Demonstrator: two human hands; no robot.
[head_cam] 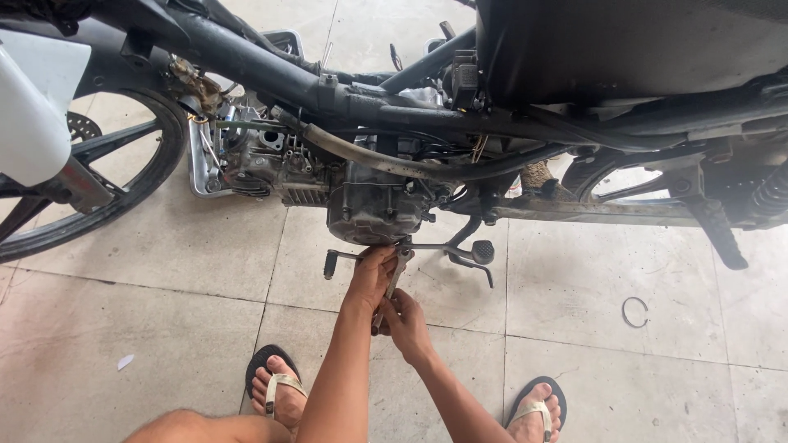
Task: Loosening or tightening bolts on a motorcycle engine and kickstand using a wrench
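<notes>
A stripped-down motorcycle [427,107] stands on a tiled floor [164,271], front wheel [107,172] to the left, rear end to the right, seen from above by a person squatting in flip-flops [275,381].

Both hands work on a long metal wrench [392,283] under the engine case [373,209]. The wrench's long axis runs near to far, tilted slightly rightward at the far end: its head meets the lower edge of the engine case, just beside the gear lever and footpeg bar [410,248], while its handle points back toward the person. The left hand [371,275] is the farther one, curled around the upper part of the shaft close to the head, fingers wrapped shut on it. The right hand [405,318] sits nearer the person, closed on the lower end of the handle, just right of and below the left hand, the two nearly touching. So the fastener lies straight ahead and slightly up from both hands, and the left hand is the nearer one to it. Exactly which bolt the head engages is hidden by the left hand.

A small metal ring [634,312] lies on the floor well off to the right, and a scrap of white paper [125,361] lies near left.
</notes>
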